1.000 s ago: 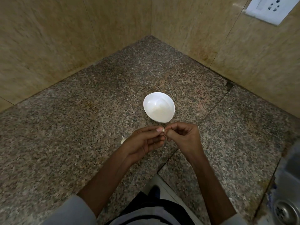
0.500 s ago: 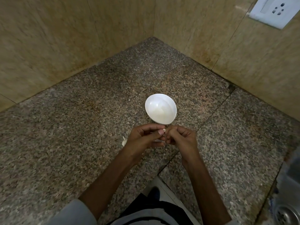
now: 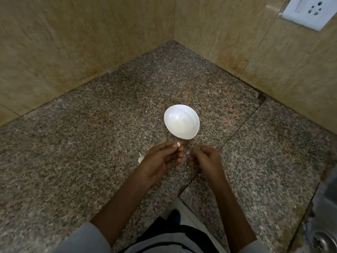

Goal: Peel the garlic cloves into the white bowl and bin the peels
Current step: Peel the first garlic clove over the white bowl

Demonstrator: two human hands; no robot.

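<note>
Head view, left hand (image 3: 160,159) pinching smooth garlic clove (image 3: 178,144), right hand (image 3: 206,159) curled, grip unclear, speckled granite (image 3: 73,161)

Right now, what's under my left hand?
A white garlic piece pokes out on the counter beside the left hand, which pinches a clove; the hand covers the rest.

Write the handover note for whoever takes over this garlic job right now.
Left hand: pinches a garlic clove at its fingertips, just short of the white bowl.
Right hand: beside it, clear of the clove, fingers curled; whether it holds a scrap of peel is too small to tell.
Another pale garlic piece lies on the granite counter, left of the left hand.
Done: no clove clearly shows in the bowl.
Left: finish this clove and drop it in, peel the piece on the counter, bin the peels. No bin is in view.
</note>
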